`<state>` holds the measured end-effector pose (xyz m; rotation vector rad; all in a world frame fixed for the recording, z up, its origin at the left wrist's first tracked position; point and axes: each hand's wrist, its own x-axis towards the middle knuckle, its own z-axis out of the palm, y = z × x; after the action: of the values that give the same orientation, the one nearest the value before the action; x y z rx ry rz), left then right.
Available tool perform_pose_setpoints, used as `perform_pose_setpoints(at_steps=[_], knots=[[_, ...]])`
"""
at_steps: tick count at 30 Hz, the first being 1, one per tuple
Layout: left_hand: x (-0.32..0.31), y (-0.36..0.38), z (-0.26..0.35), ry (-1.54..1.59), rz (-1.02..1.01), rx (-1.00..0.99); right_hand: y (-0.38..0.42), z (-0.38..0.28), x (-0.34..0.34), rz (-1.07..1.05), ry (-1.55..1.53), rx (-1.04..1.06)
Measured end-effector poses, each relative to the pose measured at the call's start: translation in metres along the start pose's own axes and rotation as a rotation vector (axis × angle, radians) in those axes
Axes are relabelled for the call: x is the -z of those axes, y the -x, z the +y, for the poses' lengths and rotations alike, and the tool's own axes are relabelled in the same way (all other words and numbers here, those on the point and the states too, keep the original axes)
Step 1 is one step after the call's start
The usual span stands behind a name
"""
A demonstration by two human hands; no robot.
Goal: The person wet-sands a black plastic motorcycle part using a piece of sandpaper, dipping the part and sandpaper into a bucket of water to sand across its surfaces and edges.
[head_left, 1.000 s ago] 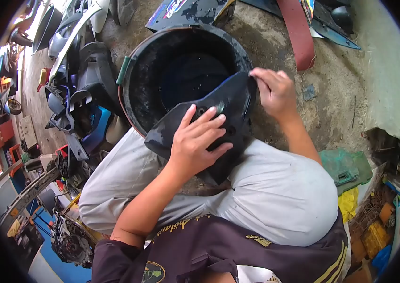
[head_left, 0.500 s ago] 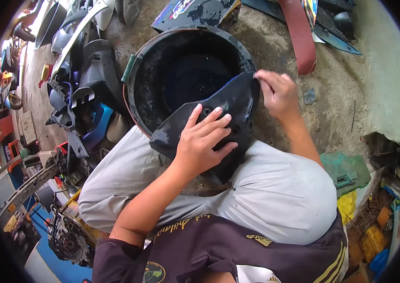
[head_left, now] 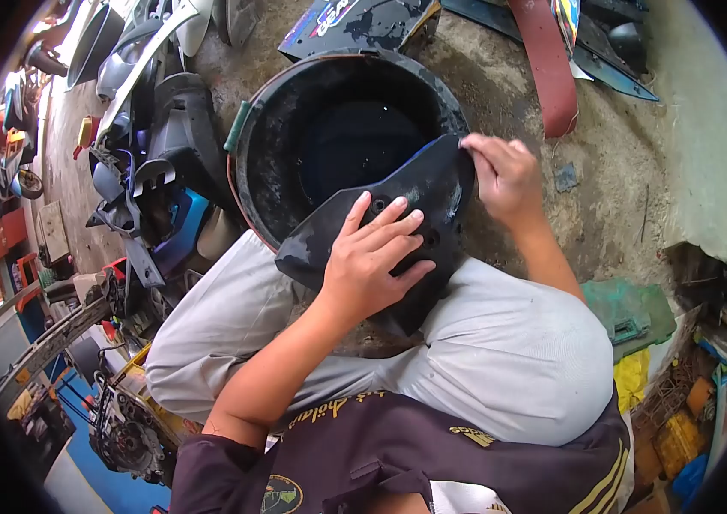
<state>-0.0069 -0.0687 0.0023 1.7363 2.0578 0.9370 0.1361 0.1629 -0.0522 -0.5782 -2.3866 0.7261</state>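
A black plastic panel point(head_left: 320, 231), like a motorcycle fairing piece, leans across the near rim of a black bucket point(head_left: 252, 163) with dark liquid inside. On its face are wet smears and bolt holes. My left hand point(head_left: 372, 257) lies on the panel with its fingers spread, pressing it from above. At the panel's upper right corner, my right hand point(head_left: 507, 176) is closed, thumb and fingertips pinched against the edge. Whatever is between those fingertips is too small to make out. The panel's lower end sits between my knees.
Beyond the bucket lies a wet dark panel with stickers point(head_left: 363, 26). A red strip point(head_left: 547, 77) rests on the concrete floor. Plastic vehicle parts point(head_left: 183, 128) pile up at left, with an engine part point(head_left: 128, 437) below. A green piece point(head_left: 629, 313) lies by my right knee.
My right hand has shifted very slightly down along the panel's corner. The left hand and panel stay in nearly the same place.
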Motion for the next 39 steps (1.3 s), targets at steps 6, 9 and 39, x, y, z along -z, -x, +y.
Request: perform_pose_setpoints(at_steps=[6,9,39], knots=[[-0.001,0.0,-0.003,-0.002,0.0,-0.011,0.0,-0.002,-0.003,0.029,0.014,0.005],[0.0,0.0,0.0,-0.018,-0.002,-0.008,0.001,0.003,-0.004,0.016,0.029,0.008],[-0.003,0.004,-0.004,0.002,0.003,-0.011,0.01,-0.001,0.012,-0.105,-0.034,0.206]])
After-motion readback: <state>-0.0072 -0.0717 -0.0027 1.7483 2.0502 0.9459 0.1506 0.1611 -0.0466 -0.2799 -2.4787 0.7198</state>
